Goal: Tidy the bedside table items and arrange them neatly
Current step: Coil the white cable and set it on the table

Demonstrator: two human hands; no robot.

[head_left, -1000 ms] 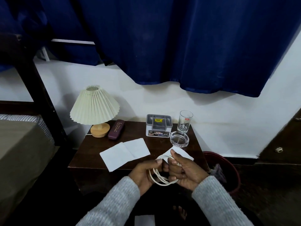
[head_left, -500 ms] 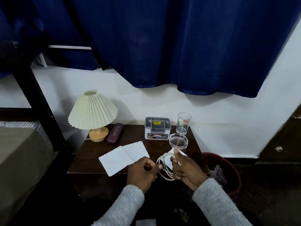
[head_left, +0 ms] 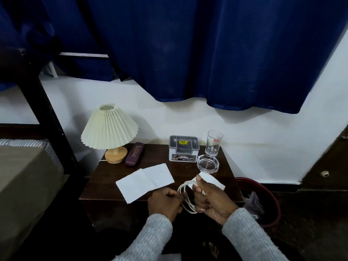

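1. Now the white cable (head_left: 185, 196) hangs in loops between both hands, above the front edge of the table (head_left: 188, 166).
2. Right hand (head_left: 211, 200) is closed on the bundle, thumb up; left hand (head_left: 165, 201) is closed and pinches the free strand.
3. To do this well, I think the loops should stay equal and the end should wrap tight, so the coil does not open.
4. Count: two white papers (head_left: 145, 180) overlapping, one more paper (head_left: 211, 178) behind the right hand, one lamp (head_left: 110, 132), one case (head_left: 134, 154), one organizer (head_left: 183, 150), one glass (head_left: 214, 142), one ashtray (head_left: 208, 164).
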